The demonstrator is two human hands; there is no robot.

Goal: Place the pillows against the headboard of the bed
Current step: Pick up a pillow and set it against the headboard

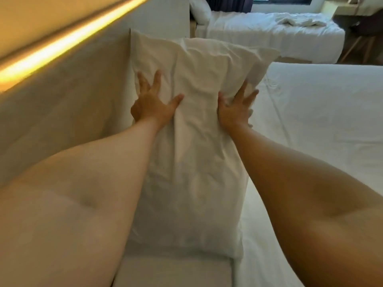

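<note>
Two white pillows lean against the padded headboard (68, 112) on the left. The near pillow (192, 183) runs from the bed's foreground corner up to my hands. The far pillow (207, 59) stands behind it, overlapping its top. My left hand (152, 102) lies flat with fingers spread on the pillows' left side, close to the headboard. My right hand (236, 106) presses with spread fingers on the right edge, where the two pillows meet. Neither hand closes around the fabric.
The white mattress sheet (321, 125) stretches to the right. A lit yellow strip (68, 44) runs above the headboard. A second bed (269, 32) with a rumpled duvet and its own pillow (200, 13) stands at the back, beside a wooden table (356, 19).
</note>
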